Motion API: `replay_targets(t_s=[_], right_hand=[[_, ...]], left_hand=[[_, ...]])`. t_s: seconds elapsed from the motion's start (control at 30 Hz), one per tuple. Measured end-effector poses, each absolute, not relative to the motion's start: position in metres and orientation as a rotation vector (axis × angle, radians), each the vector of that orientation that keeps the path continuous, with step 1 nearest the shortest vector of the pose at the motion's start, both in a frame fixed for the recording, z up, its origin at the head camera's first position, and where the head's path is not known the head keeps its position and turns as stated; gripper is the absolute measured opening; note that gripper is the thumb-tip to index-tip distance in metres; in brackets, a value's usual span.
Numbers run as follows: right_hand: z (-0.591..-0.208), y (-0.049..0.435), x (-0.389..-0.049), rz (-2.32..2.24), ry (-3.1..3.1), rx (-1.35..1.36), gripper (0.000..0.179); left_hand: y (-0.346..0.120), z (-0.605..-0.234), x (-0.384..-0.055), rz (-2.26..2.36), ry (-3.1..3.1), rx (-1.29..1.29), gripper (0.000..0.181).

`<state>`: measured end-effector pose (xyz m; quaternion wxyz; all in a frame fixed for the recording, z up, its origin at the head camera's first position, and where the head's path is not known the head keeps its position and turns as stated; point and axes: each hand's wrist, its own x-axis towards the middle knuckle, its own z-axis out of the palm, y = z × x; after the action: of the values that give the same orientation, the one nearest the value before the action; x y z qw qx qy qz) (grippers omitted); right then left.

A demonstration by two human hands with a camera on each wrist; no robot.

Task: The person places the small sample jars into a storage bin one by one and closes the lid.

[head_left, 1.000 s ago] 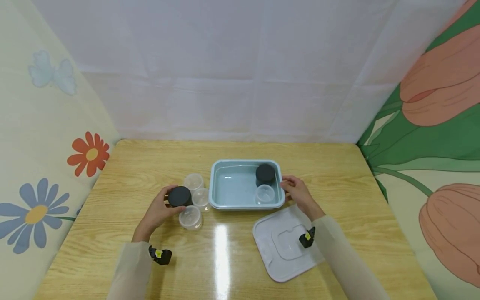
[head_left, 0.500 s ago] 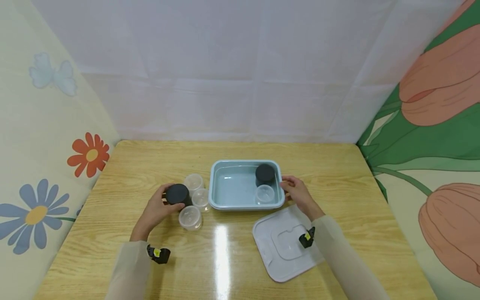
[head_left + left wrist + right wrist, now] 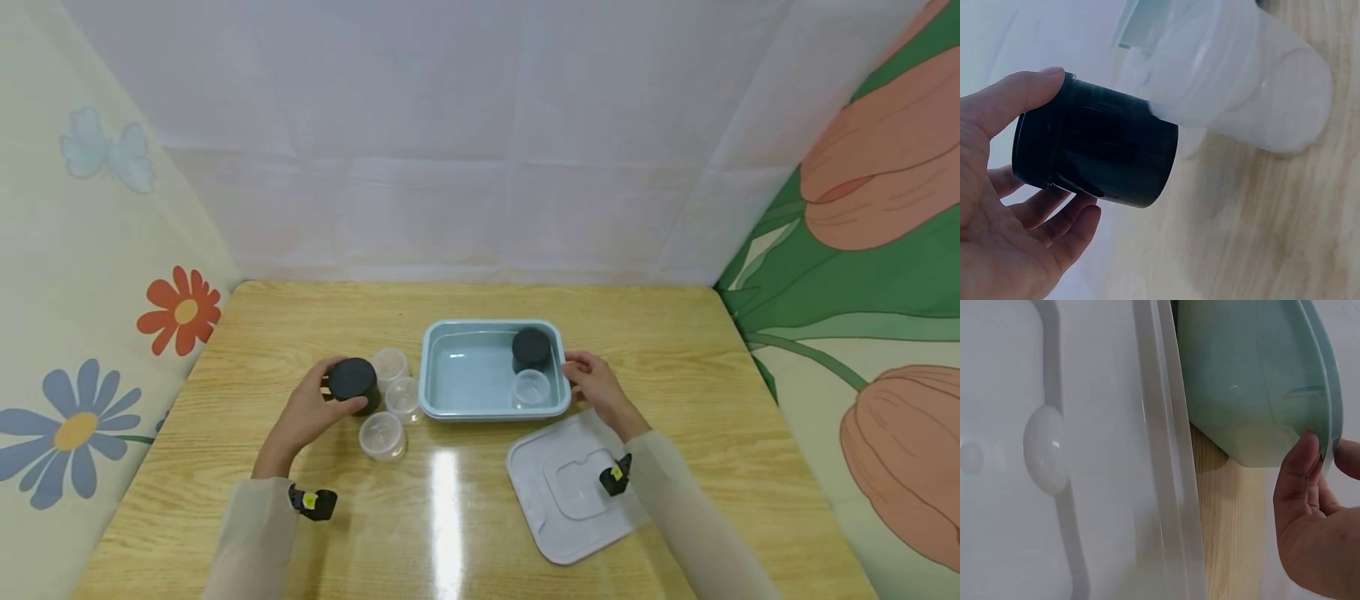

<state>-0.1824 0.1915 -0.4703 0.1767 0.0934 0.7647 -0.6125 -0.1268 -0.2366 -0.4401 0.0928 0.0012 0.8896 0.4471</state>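
In the head view my left hand (image 3: 311, 410) grips a black lidded jar (image 3: 356, 385) left of the box, thumb on one side and fingers on the other. The left wrist view has the same jar (image 3: 1110, 140) between thumb and fingers, apparently a little off the table. Close beside it stand three clear plastic cups with whitish lids, one nearest the front (image 3: 382, 436). My right hand (image 3: 596, 385) pinches the right rim of a light blue rectangular box (image 3: 472, 413); the right wrist view shows its fingertips (image 3: 1307, 447) on that rim.
Inside the box, a second black jar (image 3: 531, 347) and a clear lidded cup (image 3: 532, 389) stand at the right end. A pale rectangular lid (image 3: 555, 533) lies on the wooden table (image 3: 375, 533) under my right forearm. A white cloth (image 3: 480, 200) hangs behind the table.
My left hand has shifted slightly left and away from me with the black jar, which now stands a little apart from the front cup. The right hand holds its place on the box.
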Motion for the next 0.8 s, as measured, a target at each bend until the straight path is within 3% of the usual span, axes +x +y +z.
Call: replay_targets(t_s=[0.8], right_hand=[[-0.468,0.191,-0.180,-1.772,2.154,0.255,0.038]], left_hand=[[-0.221,-0.420,-0.143,1.318,2.699,0.089,0.080]])
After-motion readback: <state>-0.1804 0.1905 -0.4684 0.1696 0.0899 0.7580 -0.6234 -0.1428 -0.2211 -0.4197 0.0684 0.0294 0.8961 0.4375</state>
